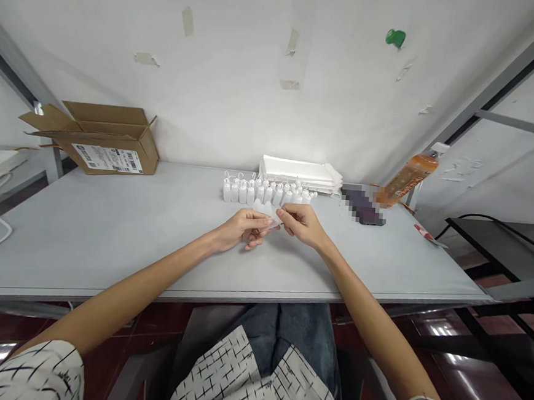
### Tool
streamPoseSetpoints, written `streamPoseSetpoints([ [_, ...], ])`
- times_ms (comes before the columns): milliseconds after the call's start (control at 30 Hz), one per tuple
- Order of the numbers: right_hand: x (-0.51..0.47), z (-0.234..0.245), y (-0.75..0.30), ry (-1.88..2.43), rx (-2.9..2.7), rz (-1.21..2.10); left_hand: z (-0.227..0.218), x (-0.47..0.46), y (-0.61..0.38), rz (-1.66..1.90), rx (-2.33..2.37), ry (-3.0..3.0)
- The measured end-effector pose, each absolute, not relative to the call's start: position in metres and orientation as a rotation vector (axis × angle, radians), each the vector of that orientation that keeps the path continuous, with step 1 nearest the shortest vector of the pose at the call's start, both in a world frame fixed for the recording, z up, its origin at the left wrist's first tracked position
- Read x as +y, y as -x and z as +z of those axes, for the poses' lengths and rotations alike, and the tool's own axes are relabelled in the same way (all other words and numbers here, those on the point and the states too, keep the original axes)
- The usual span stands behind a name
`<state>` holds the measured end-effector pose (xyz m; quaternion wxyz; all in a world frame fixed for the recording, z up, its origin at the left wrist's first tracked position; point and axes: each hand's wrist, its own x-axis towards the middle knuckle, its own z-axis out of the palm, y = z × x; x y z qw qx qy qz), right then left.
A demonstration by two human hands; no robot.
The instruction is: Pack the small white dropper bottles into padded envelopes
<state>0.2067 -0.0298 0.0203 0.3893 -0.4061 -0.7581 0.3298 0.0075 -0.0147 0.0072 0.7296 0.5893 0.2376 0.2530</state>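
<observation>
Fingers [293, 213] on white piece [262, 209]; barcode-labelled carton [108, 158]

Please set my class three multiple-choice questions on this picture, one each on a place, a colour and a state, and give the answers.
1. Where is the cardboard box?
A) On the floor
B) On the back left of the table
C) On a chair

2. What colour are the small plastic bottles?
A) Red
B) White
C) Black

3. What do the left hand and right hand do with the small translucent piece?
A) Both hold it
B) Neither touches it
C) They tear it apart

Answers:
1. B, the box stands on the tabletop.
2. B, their bodies show white.
3. A, fingers of both hands grip it.
</observation>
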Motion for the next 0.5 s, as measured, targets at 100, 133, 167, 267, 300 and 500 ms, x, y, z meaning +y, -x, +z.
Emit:
streamPoseSetpoints([
  [100,-0.030,0.019,-0.206,1.025,-1.930,0.851,0.009,-0.016,-0.008,0.548,0.527,-1.326],
  [133,-0.030,0.018,-0.206,1.023,-1.937,0.853,0.010,-0.016,-0.007,0.552,0.538,-1.390],
  [167,-0.030,0.018,-0.206,1.020,-1.945,0.854,0.011,-0.016,-0.007,0.554,0.553,-1.469],
  [267,-0.028,0.015,-0.206,1.020,-1.970,0.831,0.011,-0.014,-0.005,0.558,0.608,-1.696],
  [300,-0.028,0.015,-0.205,1.025,-1.979,0.815,0.010,-0.014,-0.004,0.570,0.635,-1.766],
  [500,-0.027,0.010,-0.203,1.070,-1.970,0.752,0.005,-0.017,-0.007,0.886,0.814,-2.246],
])
